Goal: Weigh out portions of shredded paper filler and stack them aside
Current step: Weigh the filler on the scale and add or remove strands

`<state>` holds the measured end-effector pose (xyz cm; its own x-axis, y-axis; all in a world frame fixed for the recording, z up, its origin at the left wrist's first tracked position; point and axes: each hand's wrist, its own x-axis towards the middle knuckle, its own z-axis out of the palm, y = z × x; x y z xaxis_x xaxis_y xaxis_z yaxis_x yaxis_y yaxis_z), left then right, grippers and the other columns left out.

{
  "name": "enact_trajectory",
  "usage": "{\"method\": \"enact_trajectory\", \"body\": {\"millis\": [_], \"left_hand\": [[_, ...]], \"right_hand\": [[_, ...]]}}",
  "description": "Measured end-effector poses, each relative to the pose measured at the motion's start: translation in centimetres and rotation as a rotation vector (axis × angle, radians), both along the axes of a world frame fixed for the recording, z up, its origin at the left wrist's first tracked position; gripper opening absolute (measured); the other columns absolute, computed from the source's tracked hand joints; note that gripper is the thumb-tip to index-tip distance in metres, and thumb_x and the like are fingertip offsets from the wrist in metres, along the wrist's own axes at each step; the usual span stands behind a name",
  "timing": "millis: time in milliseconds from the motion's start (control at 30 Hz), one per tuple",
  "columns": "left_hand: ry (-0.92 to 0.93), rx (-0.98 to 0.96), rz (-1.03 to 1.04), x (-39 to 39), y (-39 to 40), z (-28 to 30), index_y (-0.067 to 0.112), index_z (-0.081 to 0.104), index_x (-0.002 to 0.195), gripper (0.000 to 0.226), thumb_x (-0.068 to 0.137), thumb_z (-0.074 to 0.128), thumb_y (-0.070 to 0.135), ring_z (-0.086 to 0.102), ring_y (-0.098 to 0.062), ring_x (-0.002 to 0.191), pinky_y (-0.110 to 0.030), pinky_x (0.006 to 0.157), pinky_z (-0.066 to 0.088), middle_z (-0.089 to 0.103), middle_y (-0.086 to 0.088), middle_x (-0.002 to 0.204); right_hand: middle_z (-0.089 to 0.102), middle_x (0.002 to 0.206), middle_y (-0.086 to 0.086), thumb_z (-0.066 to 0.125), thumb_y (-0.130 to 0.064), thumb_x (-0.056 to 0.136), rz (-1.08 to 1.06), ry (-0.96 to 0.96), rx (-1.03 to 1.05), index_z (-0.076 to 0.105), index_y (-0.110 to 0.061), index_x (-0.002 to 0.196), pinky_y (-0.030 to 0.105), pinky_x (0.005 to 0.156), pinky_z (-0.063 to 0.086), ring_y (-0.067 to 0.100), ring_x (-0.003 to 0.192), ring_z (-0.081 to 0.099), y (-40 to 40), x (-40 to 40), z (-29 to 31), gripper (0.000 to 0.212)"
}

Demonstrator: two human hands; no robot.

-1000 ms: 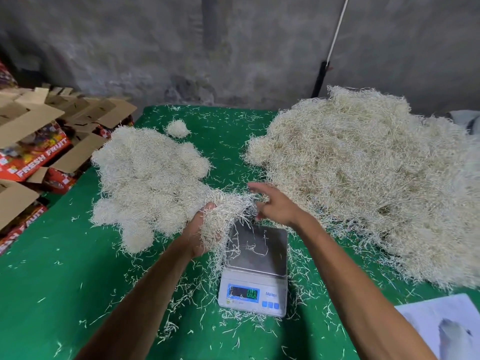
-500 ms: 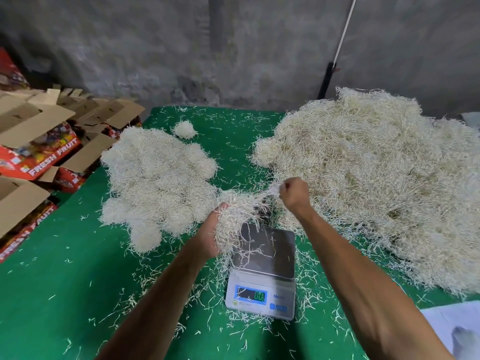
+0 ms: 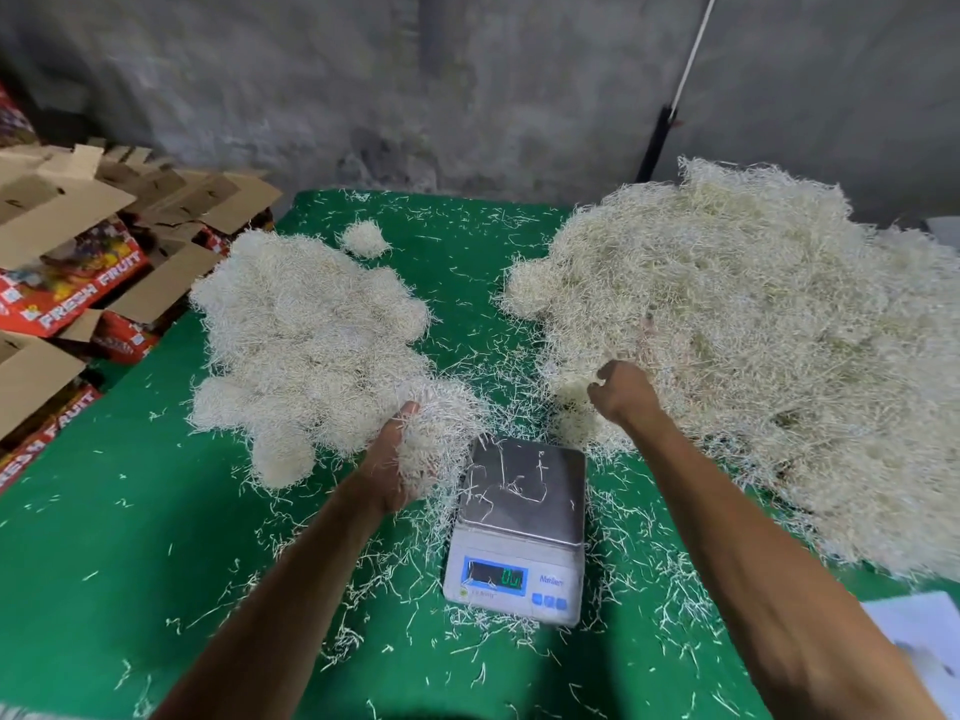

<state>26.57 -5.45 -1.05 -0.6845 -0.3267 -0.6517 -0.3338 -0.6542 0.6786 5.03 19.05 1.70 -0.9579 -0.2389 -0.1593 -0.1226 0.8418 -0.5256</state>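
Note:
My left hand is shut on a portion of shredded paper, held just left of the digital scale. The scale's steel plate carries only a few stray strands. My right hand hovers at the near edge of the big loose pile of shredded paper, fingers curled closed; I cannot see whether strands are inside it. The heap of rounded weighed portions lies on the left of the green table, touching the clump in my left hand.
A small separate ball of filler sits behind the left heap. Open cardboard fruit boxes are stacked off the table's left edge. A white sheet lies at the near right. A pole leans on the back wall. Loose strands litter the cloth.
My right hand pinched a tuft off the clump in my left hand, then swung right to the big pile's edge. My left hand has kept its hold beside the scale.

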Motion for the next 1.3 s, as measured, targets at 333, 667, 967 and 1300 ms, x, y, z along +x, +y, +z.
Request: {"method": "enact_trajectory", "body": {"millis": [333,667,967,1300], "left_hand": [[0.212,-0.056,-0.513,-2.7,4.9,1.4,0.021,0.053,0.144,0.074,0.086,0.062,0.067,0.05,-0.04,0.135,-0.059,0.115,0.036,0.045,-0.024,0.151],[0.187,-0.622,-0.354,-3.9,6.7,0.4,0.025,0.05,0.129,0.063,0.078,0.087,0.029,0.065,-0.014,0.113,-0.037,0.098,0.055,0.058,0.001,0.136],[0.006,-0.51,-0.12,-0.7,6.3,-4.1,0.022,0.063,0.099,0.008,0.102,0.057,0.019,0.068,-0.018,0.09,-0.036,0.081,0.06,0.068,-0.007,0.108],[0.011,-0.619,-0.111,1.6,6.1,-4.9,0.007,0.063,0.113,0.014,0.102,0.055,0.012,0.064,-0.02,0.09,-0.028,0.073,0.058,0.065,-0.012,0.105]], "right_hand": [[0.03,0.165,0.004,0.054,-0.083,0.086,0.318,-0.936,-0.741,0.04,-0.037,0.153,0.047,0.092,0.06,0.031,0.147,0.037,-2.6,7.7,1.1,0.083],[0.046,0.156,0.018,0.071,-0.037,0.095,0.004,-0.298,-0.583,0.041,-0.007,0.152,0.039,0.095,0.059,0.024,0.113,0.069,-2.4,9.9,1.2,0.071],[0.057,0.116,0.002,0.069,-0.053,0.091,0.301,0.414,-0.007,0.051,-0.02,0.135,0.035,0.074,0.057,0.02,0.096,0.063,-1.6,10.6,1.5,0.058],[0.03,0.166,0.002,0.055,-0.084,0.079,0.33,-0.052,-0.054,0.018,-0.031,0.163,0.052,0.111,0.047,0.029,0.141,0.049,2.5,13.4,-1.1,0.106]]}}
